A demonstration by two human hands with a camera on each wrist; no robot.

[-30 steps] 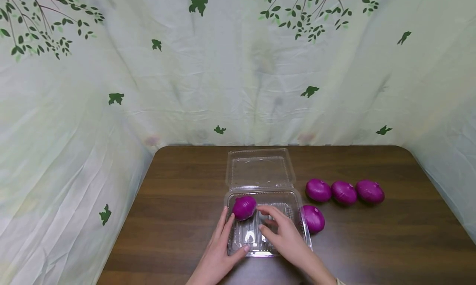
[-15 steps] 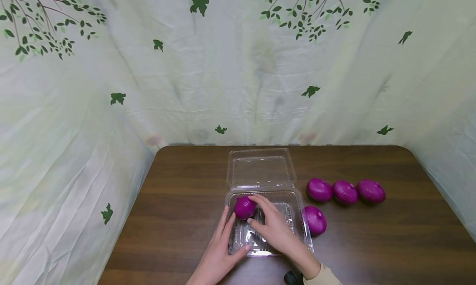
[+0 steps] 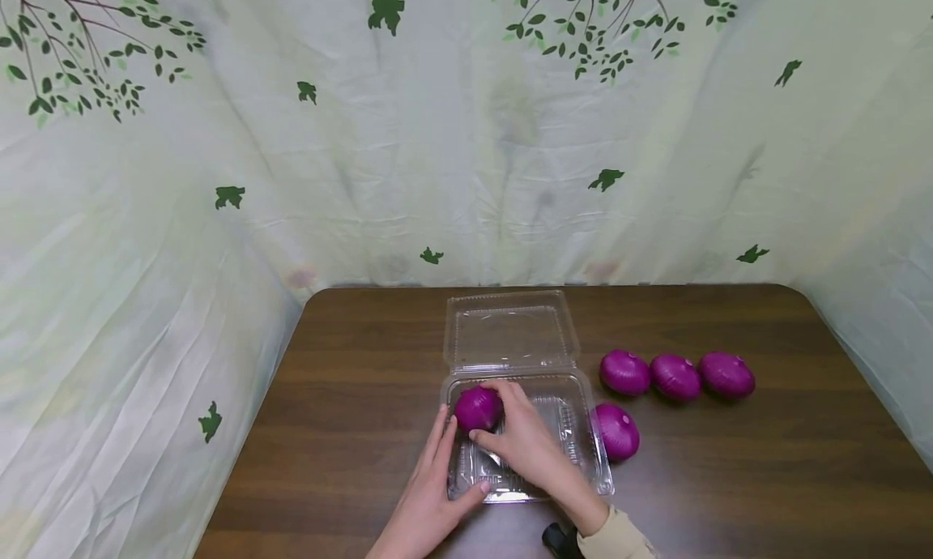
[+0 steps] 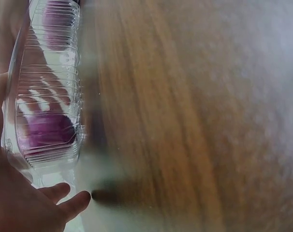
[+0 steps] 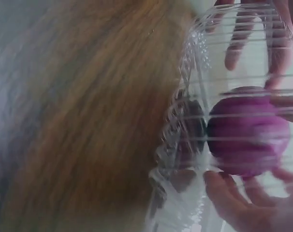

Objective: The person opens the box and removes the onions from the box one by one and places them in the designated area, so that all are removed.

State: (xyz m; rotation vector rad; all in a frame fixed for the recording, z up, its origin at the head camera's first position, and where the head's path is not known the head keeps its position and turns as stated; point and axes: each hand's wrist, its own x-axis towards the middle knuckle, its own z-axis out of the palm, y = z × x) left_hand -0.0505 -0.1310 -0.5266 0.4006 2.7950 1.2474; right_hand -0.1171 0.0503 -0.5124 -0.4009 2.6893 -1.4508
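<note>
A clear plastic clamshell container (image 3: pixel 576 401) lies on the table with its lid (image 3: pixel 510 336) folded back. Inside its far left corner sits a red onion (image 3: pixel 476 411), held by my right hand (image 3: pixel 534 441) with the fingertips at its far side and the thumb at its near side. My left hand (image 3: pixel 428 494) steadies the container's near left corner: straight fingers lie along the left wall and the thumb rests on the front rim. Through the clear wall, the onion (image 4: pixel 49 129) shows in the left wrist view. In the right wrist view, fingers surround the onion (image 5: pixel 248 133).
One more red onion (image 3: pixel 617 432) sits right beside the container's right wall. Behind it, three onions (image 3: pixel 675 377) form a row on the brown wooden table (image 3: pixel 350 405). A leaf-printed cloth (image 3: pixel 474 138) hangs at the table's back. A black object (image 3: pixel 560 540) shows beside the right sleeve.
My right hand has moved left and its fingers and thumb have come round the onion, which has turned slightly. My left hand and the container have stayed in place.
</note>
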